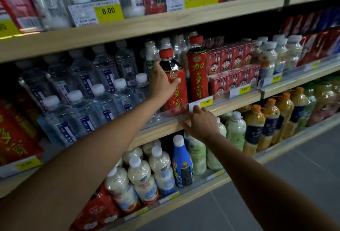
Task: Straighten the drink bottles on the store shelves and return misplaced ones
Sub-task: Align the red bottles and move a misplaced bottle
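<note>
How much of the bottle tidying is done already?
Looks done: the clear white-capped water bottles stand in rows. In hand: the left hand grips the red-labelled dark tea bottle, which seems to lean, while the right hand rests on the wooden shelf edge. Probably left: the blue white-capped plastic bottle among pale milky ones below looks misplaced.

Seemingly bare throughout: left arm point(92, 148), right arm point(266, 184).
</note>
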